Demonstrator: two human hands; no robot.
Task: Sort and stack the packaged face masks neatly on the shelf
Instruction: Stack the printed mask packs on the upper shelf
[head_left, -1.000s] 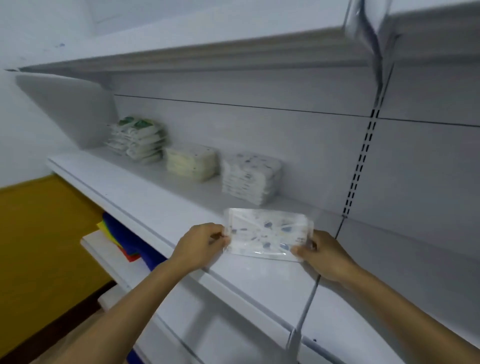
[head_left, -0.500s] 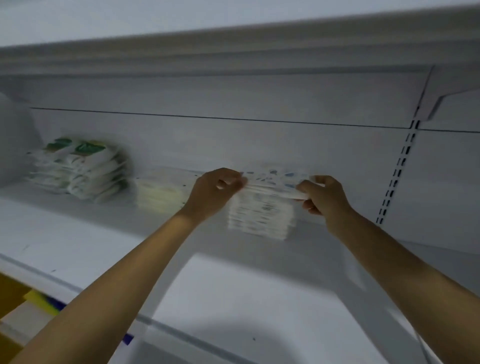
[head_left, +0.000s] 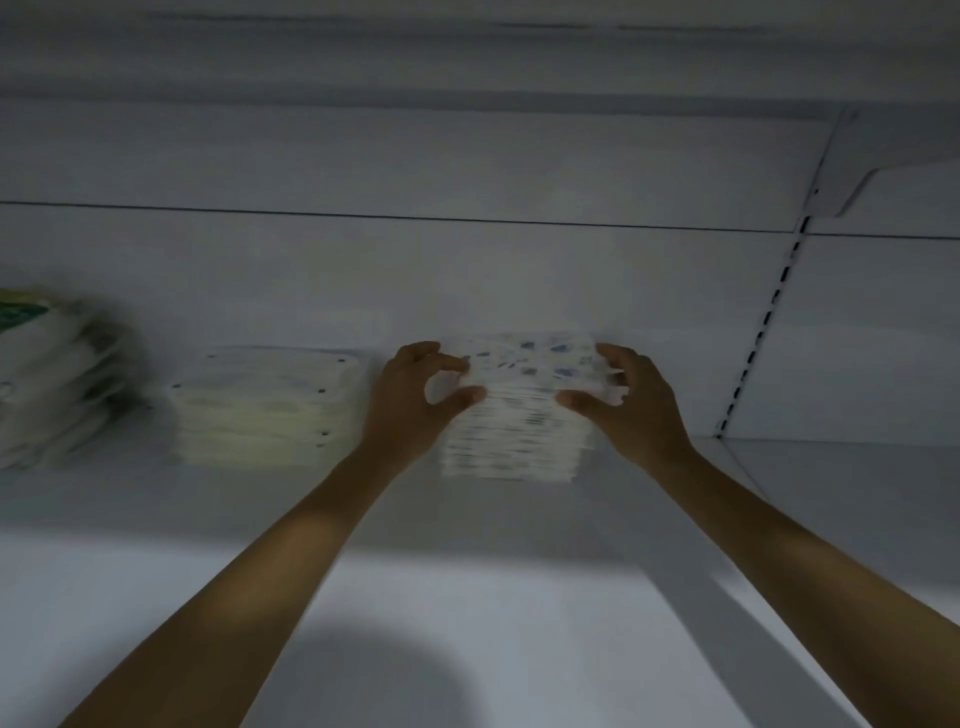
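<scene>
Left hand (head_left: 415, 395) and right hand (head_left: 631, 402) are pinching the blue-patterned packet (head_left: 530, 356) by its ends, seating it atop the rightmost stack (head_left: 511, 441) on the shelf (head_left: 467, 597). Advice: squaring edges flush before releasing.

Green-labelled stack (head_left: 47, 374) at far left: cut by frame edge, smeared, label unreadable. Blue-print stack (head_left: 514, 436) at centre: motion blur, pack count and print illegible. Left hand (head_left: 410, 400) and right hand (head_left: 634, 405) cover its upper side edges. Both forearms run off the bottom edge.
</scene>
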